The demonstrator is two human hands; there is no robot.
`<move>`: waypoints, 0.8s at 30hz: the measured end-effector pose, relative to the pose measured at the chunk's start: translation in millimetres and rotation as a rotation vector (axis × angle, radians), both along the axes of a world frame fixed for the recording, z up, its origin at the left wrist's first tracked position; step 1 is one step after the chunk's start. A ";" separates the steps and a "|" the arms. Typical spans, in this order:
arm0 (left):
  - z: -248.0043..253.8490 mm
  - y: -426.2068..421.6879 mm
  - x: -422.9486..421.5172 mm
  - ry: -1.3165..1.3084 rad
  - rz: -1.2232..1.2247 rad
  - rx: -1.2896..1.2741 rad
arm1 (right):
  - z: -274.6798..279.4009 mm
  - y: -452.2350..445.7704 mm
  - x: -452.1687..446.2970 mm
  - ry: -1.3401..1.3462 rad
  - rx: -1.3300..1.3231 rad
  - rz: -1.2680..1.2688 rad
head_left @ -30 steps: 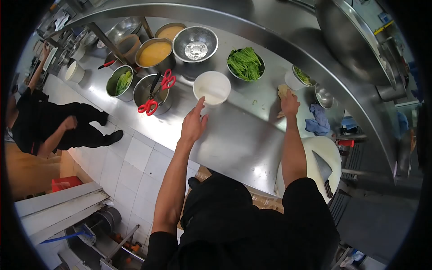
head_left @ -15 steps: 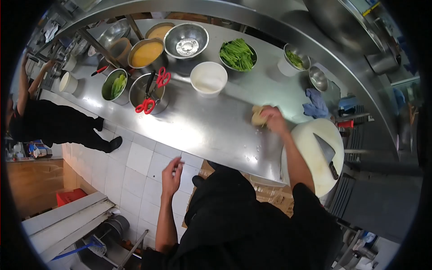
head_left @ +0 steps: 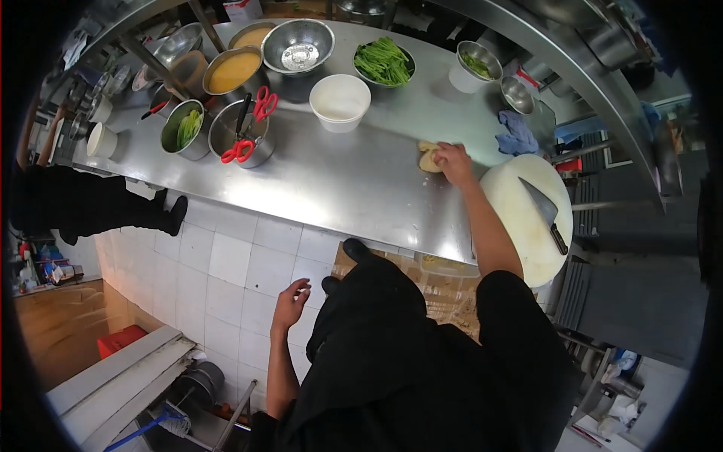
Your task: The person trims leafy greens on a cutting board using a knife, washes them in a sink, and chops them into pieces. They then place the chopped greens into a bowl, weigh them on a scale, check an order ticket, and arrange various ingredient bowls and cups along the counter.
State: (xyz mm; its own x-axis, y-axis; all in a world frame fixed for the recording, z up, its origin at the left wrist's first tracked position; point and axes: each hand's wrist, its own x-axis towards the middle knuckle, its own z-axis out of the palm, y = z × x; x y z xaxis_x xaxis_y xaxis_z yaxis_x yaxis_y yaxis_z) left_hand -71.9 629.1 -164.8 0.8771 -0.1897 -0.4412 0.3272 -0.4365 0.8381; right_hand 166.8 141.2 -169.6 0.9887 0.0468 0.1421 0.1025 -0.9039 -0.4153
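Across the desk (head_left: 324, 181), right hand (head_left: 454, 162) curls over a tan cloth (head_left: 427, 158), near the cutting board (head_left: 523, 233); left hand (head_left: 290, 303) hangs half-open, empty. One careless rightward forearm (head_left: 493, 226) swing could jog that knife (head_left: 544, 209)!

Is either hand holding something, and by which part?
The right hand holds a crumpled tan cloth by the side nearest the cutting board; the left hand holds nothing.

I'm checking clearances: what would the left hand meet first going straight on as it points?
Probably the front edge of the steel counter, which lies ahead of the left hand's fingers. Depth is unclear; it might pass above or below.
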 end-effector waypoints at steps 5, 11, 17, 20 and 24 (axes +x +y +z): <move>-49.8 37.8 -46.2 0.108 -0.039 0.169 | 0.5 57.1 -117.5 -0.165 -0.294 -0.287; -46.7 21.5 -19.0 0.069 -0.058 0.115 | 8.2 29.3 -59.9 -0.022 -0.033 -0.391; -50.0 -24.2 33.9 -0.049 -0.200 0.001 | 13.3 104.6 -10.7 0.136 -0.060 -0.096; -56.0 -35.7 27.2 -0.042 -0.284 -0.038 | 5.6 78.8 -50.9 0.098 -0.045 0.244; -56.9 -38.4 4.2 0.120 -0.231 -0.201 | 0.3 40.4 -140.9 -0.032 -0.072 0.048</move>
State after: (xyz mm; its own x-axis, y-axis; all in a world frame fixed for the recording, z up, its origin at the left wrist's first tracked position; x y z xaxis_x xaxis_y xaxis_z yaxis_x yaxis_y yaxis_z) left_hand -67.7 590.7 -221.8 0.7448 -0.4711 -0.4726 0.3407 -0.3404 0.8764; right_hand 26.0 181.6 -169.3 0.9802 0.1055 0.1678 0.1587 -0.9249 -0.3454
